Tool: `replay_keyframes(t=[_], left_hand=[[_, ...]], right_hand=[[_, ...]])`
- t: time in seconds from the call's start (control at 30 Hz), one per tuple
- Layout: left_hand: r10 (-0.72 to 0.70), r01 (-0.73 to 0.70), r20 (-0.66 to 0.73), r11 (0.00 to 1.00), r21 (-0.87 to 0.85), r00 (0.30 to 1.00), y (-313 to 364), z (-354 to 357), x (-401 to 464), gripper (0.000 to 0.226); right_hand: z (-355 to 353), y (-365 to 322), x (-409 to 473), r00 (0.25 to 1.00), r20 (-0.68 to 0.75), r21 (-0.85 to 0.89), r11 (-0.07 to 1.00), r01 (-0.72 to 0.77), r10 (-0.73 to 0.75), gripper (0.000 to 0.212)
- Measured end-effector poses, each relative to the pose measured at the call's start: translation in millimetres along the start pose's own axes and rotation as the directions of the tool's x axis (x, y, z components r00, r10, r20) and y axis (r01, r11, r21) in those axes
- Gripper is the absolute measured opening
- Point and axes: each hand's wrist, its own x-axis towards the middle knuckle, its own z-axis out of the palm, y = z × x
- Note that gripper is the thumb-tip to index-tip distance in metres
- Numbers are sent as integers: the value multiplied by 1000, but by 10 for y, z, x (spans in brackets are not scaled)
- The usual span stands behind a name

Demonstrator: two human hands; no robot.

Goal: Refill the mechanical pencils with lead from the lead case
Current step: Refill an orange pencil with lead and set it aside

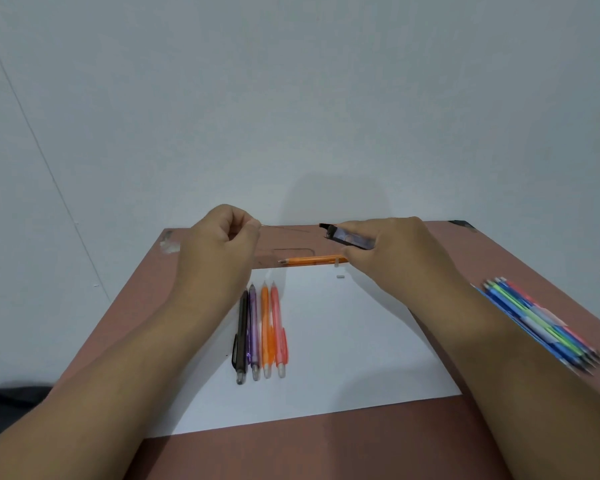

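Observation:
My right hand (392, 251) grips a dark translucent lead case (347, 236) with its black lid flipped open, and also holds an orange mechanical pencil (312, 260) lying level just below the case. My left hand (219, 244) pinches a thin lead (284, 228) that runs from its fingertips toward the case mouth. On the white sheet (343, 341) lie several pencils side by side: black (242, 337), purple (253, 334), orange (266, 334) and salmon (278, 334). A small white eraser cap (340, 277) lies on the sheet near the held pencil.
A bundle of blue, green and pink pencils (541, 323) lies on the brown table (309, 452) at the right edge. A crumpled bit of tape (168, 244) sits at the table's far left corner. The wall stands right behind the table.

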Motion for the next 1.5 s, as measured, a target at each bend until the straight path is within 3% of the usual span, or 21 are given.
replay_keyframes(t=[0.17, 0.27, 0.37, 0.47, 0.53, 0.6, 0.7, 0.73, 0.93, 1.13, 1.4, 1.5], left_hand=[[-87, 82, -29, 987, -138, 996, 6, -6, 23, 16], [-126, 118, -35, 976, -184, 991, -22, 3, 51, 17], [-156, 145, -44, 972, -184, 987, -80, 6, 101, 16], [-159, 148, -53, 974, -174, 986, -123, 11, 127, 15], [-160, 150, -52, 975, -161, 986, -124, 18, 126, 15], [-163, 153, -47, 974, -166, 986, -122, 25, 125, 15], [-162, 152, -52, 976, -158, 985, -140, 26, 136, 15], [-162, 152, -53, 976, -157, 985, -147, 25, 140, 15], [-171, 161, -52, 975, -156, 984, -148, 36, 148, 14], [-153, 146, -44, 980, -138, 987, -153, 42, 140, 15], [-132, 128, -32, 987, -100, 991, -132, 40, 121, 16], [-124, 121, -30, 989, -89, 992, -135, 44, 120, 16]], right_hand=[[10, -59, 21, 999, 13, 295, 954, -47, 45, 10], [15, -92, 14, 993, 61, 515, 849, -118, 102, 10], [49, -105, 30, 982, 119, 628, 755, -189, 147, 20], [60, -142, 25, 972, 196, 782, 577, -234, 129, 24], [53, -159, 11, 974, 203, 813, 537, -224, 99, 24], [59, -170, -2, 978, 192, 788, 581, -205, 84, 24], [75, -175, -8, 989, 113, 584, 799, -143, 94, 21], [80, -174, -9, 991, 89, 548, 827, -130, 97, 20], [67, -146, -13, 997, -33, 451, 891, -53, 76, 22], [57, -129, -14, 997, -70, 330, 944, -13, 39, 44], [54, -133, -35, 995, -99, 296, 954, 46, -17, 68], [50, -136, -30, 994, -111, 287, 957, 49, -18, 65]])
